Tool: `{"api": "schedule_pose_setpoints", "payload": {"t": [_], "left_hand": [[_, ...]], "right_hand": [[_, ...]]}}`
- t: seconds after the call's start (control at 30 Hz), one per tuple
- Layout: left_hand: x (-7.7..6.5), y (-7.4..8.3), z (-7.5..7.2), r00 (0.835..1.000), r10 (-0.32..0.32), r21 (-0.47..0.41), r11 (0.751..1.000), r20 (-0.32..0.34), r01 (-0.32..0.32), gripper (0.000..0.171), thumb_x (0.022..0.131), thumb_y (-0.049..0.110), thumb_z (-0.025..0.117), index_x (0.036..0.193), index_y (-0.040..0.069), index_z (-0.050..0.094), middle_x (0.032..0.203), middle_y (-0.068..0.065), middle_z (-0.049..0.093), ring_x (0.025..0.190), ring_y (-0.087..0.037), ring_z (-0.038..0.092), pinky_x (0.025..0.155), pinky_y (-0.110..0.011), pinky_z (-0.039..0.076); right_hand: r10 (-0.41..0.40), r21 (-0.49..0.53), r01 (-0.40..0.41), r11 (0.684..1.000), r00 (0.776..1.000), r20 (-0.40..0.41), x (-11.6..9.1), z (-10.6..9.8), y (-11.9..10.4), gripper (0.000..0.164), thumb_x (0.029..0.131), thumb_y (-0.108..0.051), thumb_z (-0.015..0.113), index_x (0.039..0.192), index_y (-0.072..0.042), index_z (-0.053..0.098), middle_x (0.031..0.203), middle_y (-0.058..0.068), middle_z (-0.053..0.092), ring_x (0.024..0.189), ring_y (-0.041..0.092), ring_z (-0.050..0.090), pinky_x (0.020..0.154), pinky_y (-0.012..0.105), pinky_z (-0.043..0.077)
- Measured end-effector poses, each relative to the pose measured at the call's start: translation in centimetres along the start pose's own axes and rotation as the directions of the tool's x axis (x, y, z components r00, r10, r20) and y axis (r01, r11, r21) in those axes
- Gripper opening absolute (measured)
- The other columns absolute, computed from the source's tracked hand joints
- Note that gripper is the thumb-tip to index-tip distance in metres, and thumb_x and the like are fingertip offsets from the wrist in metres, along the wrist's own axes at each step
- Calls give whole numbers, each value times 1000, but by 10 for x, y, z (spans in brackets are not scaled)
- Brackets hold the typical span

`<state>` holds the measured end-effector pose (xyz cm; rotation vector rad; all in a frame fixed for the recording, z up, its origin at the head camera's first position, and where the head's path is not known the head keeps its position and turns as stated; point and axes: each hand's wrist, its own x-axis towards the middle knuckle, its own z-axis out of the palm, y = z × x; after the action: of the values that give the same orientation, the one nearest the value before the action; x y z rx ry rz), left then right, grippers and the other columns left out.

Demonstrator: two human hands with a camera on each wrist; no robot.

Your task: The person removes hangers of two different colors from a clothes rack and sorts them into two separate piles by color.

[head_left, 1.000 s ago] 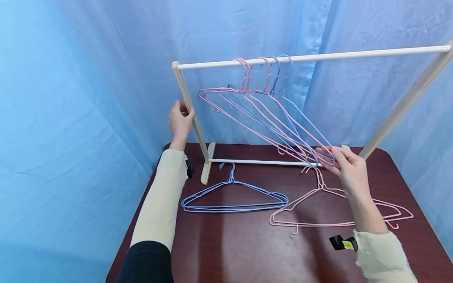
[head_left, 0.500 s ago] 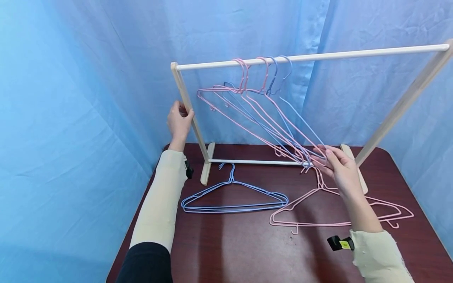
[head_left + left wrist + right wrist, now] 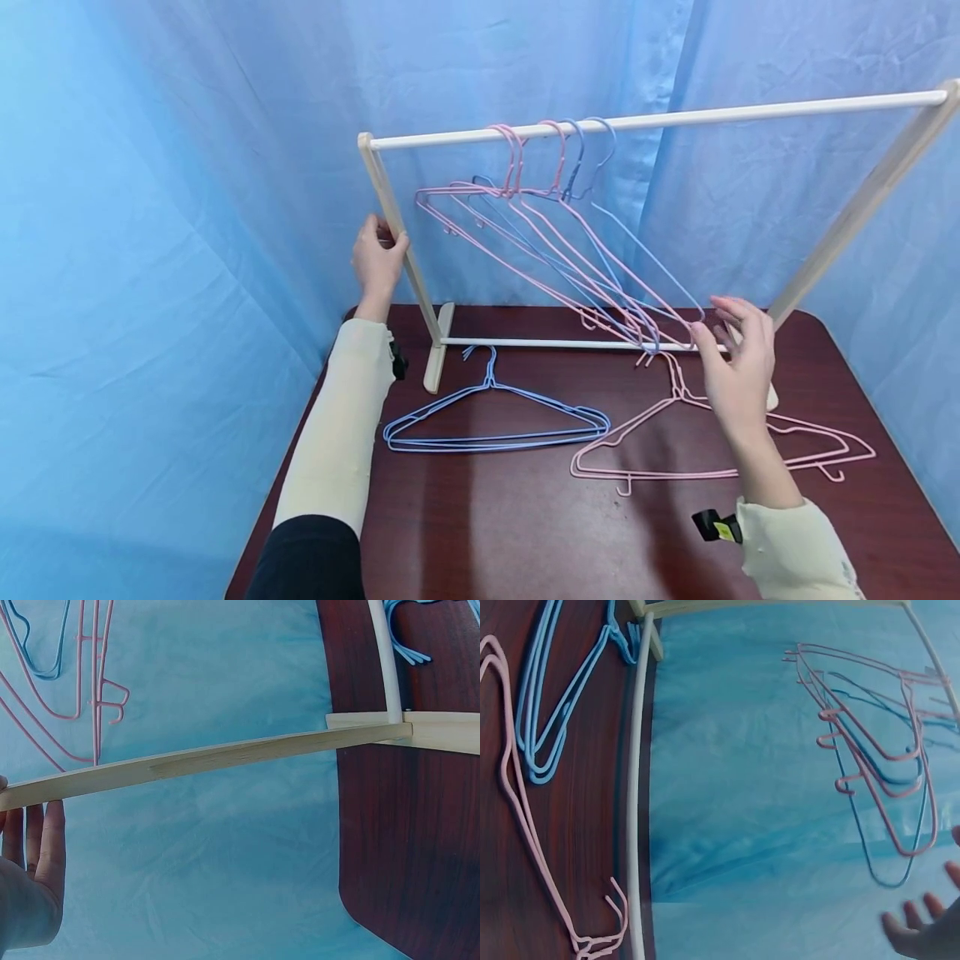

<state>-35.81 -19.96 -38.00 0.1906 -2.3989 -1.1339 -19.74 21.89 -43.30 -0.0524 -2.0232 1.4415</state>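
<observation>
My left hand (image 3: 378, 258) holds the left wooden post (image 3: 392, 200) of a clothes rack between thumb and fingers; in the left wrist view, fingertips (image 3: 52, 817) touch the post's lower side. Pink and blue wire hangers hang by their hooks from the white top bar (image 3: 750, 115). My right hand (image 3: 738, 367) stands at their right ends, fingers spread, with nothing gripped. Its thumb is close to the corner of a pink hanger (image 3: 645, 296); the outermost blue hanger (image 3: 652, 258) ends just left of the fingers. In the right wrist view, fingers (image 3: 911, 915) are apart from the hangers.
On the dark red table (image 3: 540, 533) lie a stack of blue hangers (image 3: 498, 440) at the left and pink hangers (image 3: 667, 477) at the right. The rack's white lower bar (image 3: 540, 342) runs behind them. Blue curtains (image 3: 187, 250) surround the table.
My right hand has let go of the hanging hangers' right ends and spread its fingers, after a small shift left. The left hand stays on the post.
</observation>
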Motion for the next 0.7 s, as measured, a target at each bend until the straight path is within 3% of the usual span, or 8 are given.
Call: {"api": "schedule_pose_setpoints", "payload": {"t": [0.1, 0.23, 0.33, 0.47, 0.6, 0.7], "left_hand": [[0, -1, 0, 1000, 3, 2, 1000, -3, -3, 21, 96, 26, 60, 105, 8, 55, 110, -14, 66, 101, -29, 67, 92, -47, 50], [0, -1, 0, 1000, 5, 4, 1000, -4, -5, 21, 96, 26, 60, 105, 8, 55, 110, -14, 66, 101, -29, 67, 92, -47, 49], [-1, -1, 0, 1000, 6, 10, 1000, -4, -6, 21, 96, 26, 59, 106, 8, 55, 111, -14, 66, 102, -29, 66, 92, -47, 49], [-1, 0, 0, 1000, 8, 2, 1000, -3, -8, 20, 96, 26, 59, 105, 8, 55, 111, -14, 66, 102, -29, 67, 92, -47, 50], [-2, 0, -1, 1000, 9, -10, 1000, -2, -9, 20, 96, 25, 60, 104, 8, 55, 110, -14, 67, 102, -29, 67, 93, -47, 49], [-2, 0, -1, 1000, 7, -13, 1000, -1, -7, 20, 96, 25, 60, 105, 8, 55, 110, -14, 67, 101, -30, 67, 94, -47, 48]], "right_hand": [[-164, -32, 162, 986, 985, -47, -5, 5, -3, 29, 86, 8, 68, 114, 9, 67, 119, -5, 55, 103, -1, 55, 88, 10, 47], [-269, -135, 272, 953, 962, 38, -12, 9, -9, 24, 83, 7, 73, 106, 4, 72, 103, 12, 66, 86, -10, 54, 72, 2, 42], [-260, -250, 286, 925, 956, 133, -15, 12, -10, 24, 83, -1, 76, 107, -2, 74, 96, 14, 68, 79, -11, 48, 68, 1, 35], [-213, -350, 269, 898, 959, 189, -16, 15, -9, 28, 84, -9, 78, 111, -5, 73, 94, 13, 67, 75, -1, 47, 65, 13, 33], [-161, -378, 231, 897, 965, 208, -12, 18, -9, 34, 86, -12, 77, 118, -5, 70, 99, 13, 68, 73, 2, 50, 62, 18, 34], [-138, -360, 213, 908, 965, 222, -10, 18, -9, 27, 88, -10, 75, 114, -5, 72, 88, 12, 67, 67, -2, 47, 58, 14, 32]]}}
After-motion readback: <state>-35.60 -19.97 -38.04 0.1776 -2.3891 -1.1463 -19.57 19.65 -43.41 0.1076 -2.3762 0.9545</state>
